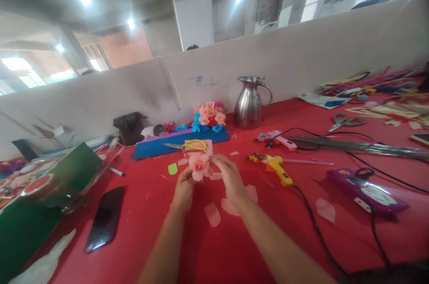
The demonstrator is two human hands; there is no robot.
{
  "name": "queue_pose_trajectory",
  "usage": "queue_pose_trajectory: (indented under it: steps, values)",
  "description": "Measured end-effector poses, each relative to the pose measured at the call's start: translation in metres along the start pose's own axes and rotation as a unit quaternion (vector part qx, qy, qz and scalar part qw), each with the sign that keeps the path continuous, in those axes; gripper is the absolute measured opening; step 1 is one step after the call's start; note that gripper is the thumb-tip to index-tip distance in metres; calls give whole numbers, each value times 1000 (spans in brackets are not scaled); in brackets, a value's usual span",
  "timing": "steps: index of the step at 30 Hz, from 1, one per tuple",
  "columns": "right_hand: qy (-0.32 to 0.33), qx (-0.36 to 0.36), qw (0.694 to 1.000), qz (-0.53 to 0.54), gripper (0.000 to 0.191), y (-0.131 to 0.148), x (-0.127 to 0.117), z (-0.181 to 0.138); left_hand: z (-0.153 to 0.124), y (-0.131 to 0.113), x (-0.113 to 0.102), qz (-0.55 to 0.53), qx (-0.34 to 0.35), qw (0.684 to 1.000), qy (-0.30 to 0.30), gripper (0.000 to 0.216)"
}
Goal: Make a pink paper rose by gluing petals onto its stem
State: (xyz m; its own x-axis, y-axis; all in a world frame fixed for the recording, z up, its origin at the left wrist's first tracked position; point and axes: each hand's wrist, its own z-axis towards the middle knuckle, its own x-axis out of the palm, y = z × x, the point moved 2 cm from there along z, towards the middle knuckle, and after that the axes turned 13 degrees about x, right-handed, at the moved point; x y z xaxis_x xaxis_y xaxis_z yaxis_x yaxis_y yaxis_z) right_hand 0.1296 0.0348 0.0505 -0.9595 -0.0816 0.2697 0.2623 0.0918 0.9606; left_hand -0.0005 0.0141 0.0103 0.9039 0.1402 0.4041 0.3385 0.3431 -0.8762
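Head camera looks down on both hands meeting over a red table [201, 257]. The left hand [183, 185] pinches a pink paper flower [198, 165] from below and holds it just above the tabletop. The fingertips of the right hand [230, 176] close on a petal at the flower's right edge. The bloom already has a rolled centre and several petals around it, so it looks well advanced. It does not look finished, since loose pink petals [213, 214] lie unused just beside the wrists. A yellow glue gun [276, 167] rests to the right, near the hands. Yellow-handled scissors [187, 145] lie just behind the flower. Farther back, a bunch of finished flowers [209, 116] stands beside a steel jug [250, 103].
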Motion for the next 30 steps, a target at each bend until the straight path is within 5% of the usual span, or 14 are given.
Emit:
queue_pose_trajectory:
  steps: [10, 21, 30]
  values:
    - [-16, 4, 1000, 20, 13, -6, -9, 9, -1, -2, 2, -11, -18, 1000, 18, 30]
    - [84, -139, 980, -119, 10, 20, -9, -3, 2, -2, -5, 0, -12, 1000, 21, 33]
    - [50, -192, 956, -214, 6, 23, -5, -8, 2, -3, -4, 19, 21, 999, 44, 32]
